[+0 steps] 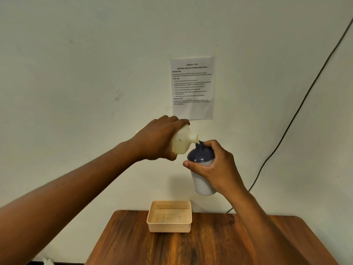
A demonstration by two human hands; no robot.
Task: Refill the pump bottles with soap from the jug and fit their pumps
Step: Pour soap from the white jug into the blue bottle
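The left hand (160,138) is wrapped over the back of the jug (182,141), which is tipped well over in the air, its short spout just above the bottle's open mouth. The jug is cream, cloudy plastic with soft, rounded shoulders. It looks squeezable and likely gets lighter as it drains, so a grip round the body near the base seems the surest hold. I cannot make out a stream of soap.

Just to the right, the right hand (215,167) is closed round the middle of the bottle (200,155), held upright and well above the desk (210,245). The bottle has a dark blue domed top, a narrow threaded neck and a pale, smooth, round lower body. It is probably stiff, slick if soap runs down it, and heavier as it fills. The narrow neck leaves little room for a poor aim.

Below, a beige plastic basket (150,217) with perforated walls sits on the glossy brown wooden desk. No pump is in view.
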